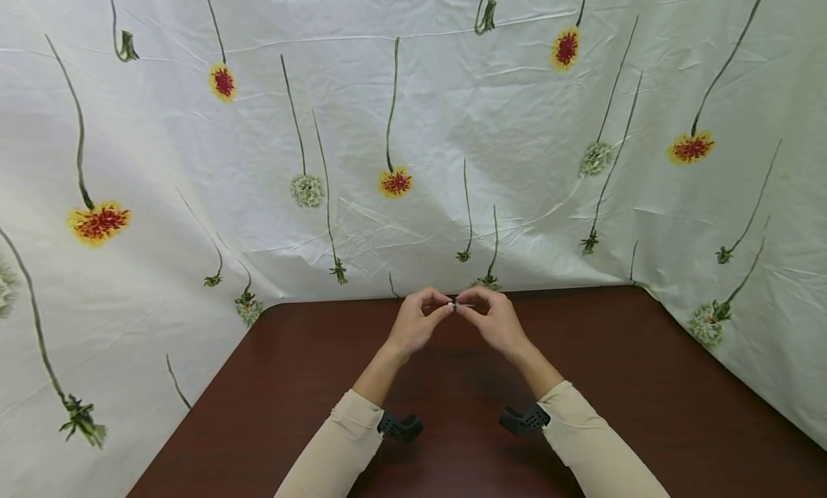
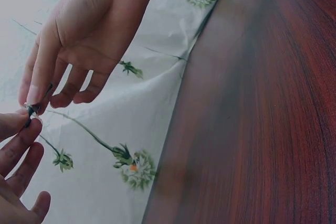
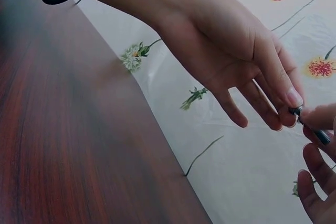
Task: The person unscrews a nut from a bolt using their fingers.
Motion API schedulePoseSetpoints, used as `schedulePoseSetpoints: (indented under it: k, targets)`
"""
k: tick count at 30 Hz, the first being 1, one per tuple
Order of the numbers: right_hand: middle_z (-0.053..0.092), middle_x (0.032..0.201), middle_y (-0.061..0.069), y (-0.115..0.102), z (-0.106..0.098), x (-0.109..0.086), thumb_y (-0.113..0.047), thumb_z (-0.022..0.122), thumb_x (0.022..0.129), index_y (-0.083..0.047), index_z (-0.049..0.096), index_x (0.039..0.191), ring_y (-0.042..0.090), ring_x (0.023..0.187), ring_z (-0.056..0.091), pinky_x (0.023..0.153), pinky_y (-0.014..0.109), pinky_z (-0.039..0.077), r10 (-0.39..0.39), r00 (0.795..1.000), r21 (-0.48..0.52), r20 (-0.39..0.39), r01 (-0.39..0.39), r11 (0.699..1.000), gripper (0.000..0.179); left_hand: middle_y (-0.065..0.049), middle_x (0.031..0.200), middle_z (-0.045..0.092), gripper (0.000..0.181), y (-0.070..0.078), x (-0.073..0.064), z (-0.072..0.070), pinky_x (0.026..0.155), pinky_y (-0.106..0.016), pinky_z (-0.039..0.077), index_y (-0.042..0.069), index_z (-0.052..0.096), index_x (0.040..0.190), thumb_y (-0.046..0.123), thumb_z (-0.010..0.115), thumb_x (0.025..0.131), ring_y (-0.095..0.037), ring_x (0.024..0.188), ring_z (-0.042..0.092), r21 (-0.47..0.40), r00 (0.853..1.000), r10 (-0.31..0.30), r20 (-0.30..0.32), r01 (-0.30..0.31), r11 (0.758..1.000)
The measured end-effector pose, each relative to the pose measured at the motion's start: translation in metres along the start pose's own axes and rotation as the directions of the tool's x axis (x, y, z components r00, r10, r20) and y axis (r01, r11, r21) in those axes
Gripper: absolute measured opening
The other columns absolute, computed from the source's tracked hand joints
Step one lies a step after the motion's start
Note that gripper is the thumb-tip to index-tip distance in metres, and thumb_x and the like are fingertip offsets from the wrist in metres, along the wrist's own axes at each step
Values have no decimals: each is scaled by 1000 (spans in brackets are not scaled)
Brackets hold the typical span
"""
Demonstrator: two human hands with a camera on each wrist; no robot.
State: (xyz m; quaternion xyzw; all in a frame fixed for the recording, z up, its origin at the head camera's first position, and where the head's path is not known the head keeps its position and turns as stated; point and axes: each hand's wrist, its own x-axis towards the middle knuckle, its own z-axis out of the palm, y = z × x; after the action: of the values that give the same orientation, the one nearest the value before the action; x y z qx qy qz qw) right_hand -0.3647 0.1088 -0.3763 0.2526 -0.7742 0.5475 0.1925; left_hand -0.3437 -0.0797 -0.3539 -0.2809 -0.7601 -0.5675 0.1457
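Both hands meet in midair over the far part of the table, fingertip to fingertip, around a small dark metal bolt. My right hand pinches the bolt between thumb and forefinger; its threaded shaft shows beside those fingertips in the right wrist view. From the other side my left hand pinches a small dark and shiny metal piece at the bolt's end between thumb and forefinger. Fingertips hide much of it, and I cannot tell whether it is a nut or the bolt's head. The other fingers of both hands hang loosely curled.
A dark red-brown wooden table lies under the hands. White fabric printed with flowers hangs behind its far edge and along both sides. Dark bands with devices sit on both wrists, over pale sleeves.
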Motion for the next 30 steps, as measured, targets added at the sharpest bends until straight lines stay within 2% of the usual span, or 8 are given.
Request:
schedulePoseSetpoints:
  k: [5,9,12,14,16,22,30]
  targets:
    - [73,110,8,1,0,-1,-15,74,98,-4,75,113,26,104,66,90,46,50,36,999,-23,-1,-36,999,18,-17,105,70,6,-1,1,0,85,-46,50,-6,70,102,-3,68,98,-33,102,64,1,1000,5,2,-5,1000]
    - [74,109,5,0,0,-1,-17,73,99,-6,77,110,23,101,66,86,42,51,53,999,-49,-3,-53,997,16,-18,106,70,7,-17,6,2,88,-52,49,-6,71,103,-2,69,97,-35,103,64,8,1000,-4,-5,4,1000]
    - [74,108,6,-1,0,-1,-13,75,97,-5,77,109,25,101,67,87,45,52,44,999,-37,2,-44,998,14,-18,107,70,8,-32,9,4,87,-53,49,-5,71,104,-1,70,97,-36,104,64,11,1000,-10,-15,10,1000]
    - [74,108,8,-2,-1,-1,-11,77,95,-4,76,109,27,102,68,89,48,52,34,999,-21,8,-34,999,16,-16,107,70,8,-37,10,4,87,-52,49,-2,72,104,1,71,97,-34,104,64,4,1000,-15,-20,15,1000]
    - [74,109,9,-2,-1,-1,-10,78,95,-3,75,111,29,102,68,88,50,52,28,1000,-11,11,-27,1000,18,-13,107,70,8,-39,10,3,86,-50,49,0,73,105,3,72,97,-32,103,64,-5,1000,-19,-18,19,1000]
    - [73,113,7,1,-1,-1,-18,73,99,-4,75,115,24,101,66,85,43,51,37,999,-46,16,-36,998,21,-5,107,71,6,-38,10,1,87,-46,50,7,74,103,10,73,98,-25,103,64,1,1000,-8,-6,8,1000]
    - [74,107,8,0,-2,-1,-7,77,94,-4,75,110,26,99,69,85,45,53,-4,1000,-45,4,4,999,16,-2,103,71,5,-39,10,0,82,-41,50,8,73,103,7,72,98,-20,97,65,-1,1000,-8,12,8,1000]
